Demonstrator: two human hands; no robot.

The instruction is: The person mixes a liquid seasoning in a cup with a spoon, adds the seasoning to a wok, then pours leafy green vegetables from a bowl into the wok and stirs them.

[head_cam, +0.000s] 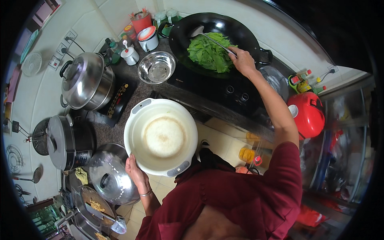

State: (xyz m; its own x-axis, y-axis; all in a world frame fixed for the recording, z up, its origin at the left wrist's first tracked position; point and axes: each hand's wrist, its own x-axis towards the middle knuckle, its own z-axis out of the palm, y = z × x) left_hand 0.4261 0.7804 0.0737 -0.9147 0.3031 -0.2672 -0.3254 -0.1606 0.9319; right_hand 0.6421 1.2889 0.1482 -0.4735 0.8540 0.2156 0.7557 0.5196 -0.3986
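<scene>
My left hand (136, 171) grips the rim of a large white plastic basin (164, 136) with grey handle patches. The basin's inside is bare apart from a small green scrap and a brownish ring on its bottom. In my right hand (243, 61) is the handle of a metal wok spatula (214, 41). Its blade rests at the far left side of a heap of green leafy vegetables (208, 52). The leaves lie in a big black wok (249, 33) on the built-in gas hob (207, 85).
A steel bowl (157, 67) stands left of the wok. Further left are a lidded steel pot (87, 81) on an induction cooker (118, 100), a dark electric cooker (70, 142) and a large metal lid (114, 177). A red rice cooker (307, 115) sits at the right.
</scene>
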